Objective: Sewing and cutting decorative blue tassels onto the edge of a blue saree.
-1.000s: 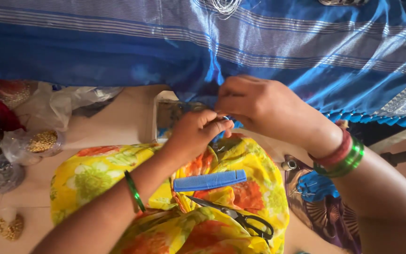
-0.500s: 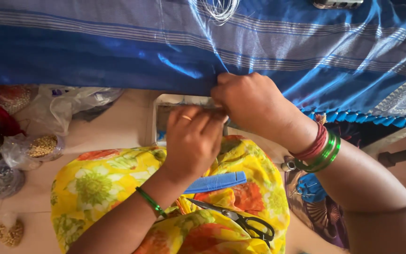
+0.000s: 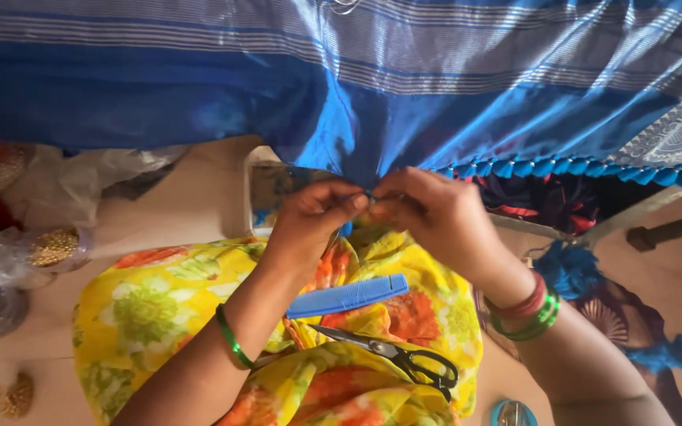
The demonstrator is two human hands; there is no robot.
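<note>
My left hand (image 3: pixel 309 219) and my right hand (image 3: pixel 436 217) meet fingertip to fingertip at the lower edge of the shiny blue striped silk cloth (image 3: pixel 341 87) that hangs across the top of the view, from nine o'clock to three o'clock. Both sets of fingers are pressed together, pinching the hem at the point where the row of small blue thread tassels (image 3: pixel 570 167) begins and runs off toward three o'clock. Just below my hands, toward six o'clock, my lap is covered in yellow floral fabric with orange and green blooms (image 3: pixel 151 308). On it lie a flat blue plastic comb (image 3: pixel 347 297) and, just beside it toward five o'clock, a pair of steel scissors with black handles (image 3: pixel 396 356), blades shut. At nine o'clock sits a clear plastic bag of gold beads (image 3: pixel 49 248)
</note>
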